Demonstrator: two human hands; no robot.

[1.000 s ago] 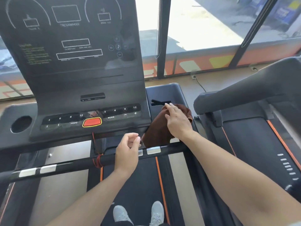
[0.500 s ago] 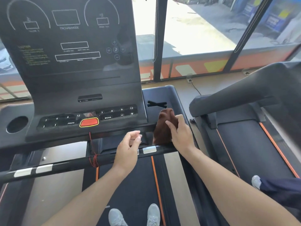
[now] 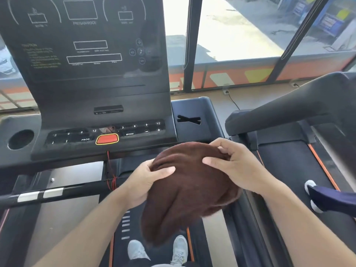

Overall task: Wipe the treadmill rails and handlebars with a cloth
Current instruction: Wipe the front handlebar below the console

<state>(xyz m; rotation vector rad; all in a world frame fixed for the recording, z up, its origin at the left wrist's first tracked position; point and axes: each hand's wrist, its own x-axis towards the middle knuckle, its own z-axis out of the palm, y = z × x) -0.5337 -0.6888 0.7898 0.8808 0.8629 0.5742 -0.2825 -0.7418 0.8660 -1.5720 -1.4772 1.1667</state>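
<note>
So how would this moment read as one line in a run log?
phase: readying cloth | left hand: grips brown cloth | right hand: pinches cloth | handlebar: untouched

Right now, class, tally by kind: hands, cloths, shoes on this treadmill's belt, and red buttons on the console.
Hands: 2 (left hand, right hand)
Cloths: 1 (cloth)
Shoes: 2 (left shoe, right shoe)
Red buttons: 1 (red button)
Total: 6

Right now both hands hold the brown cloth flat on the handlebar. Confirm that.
Not quite. The head view shows the left hand and right hand holding the brown cloth bunched up in the air above the handlebar, not flat on it.
</note>
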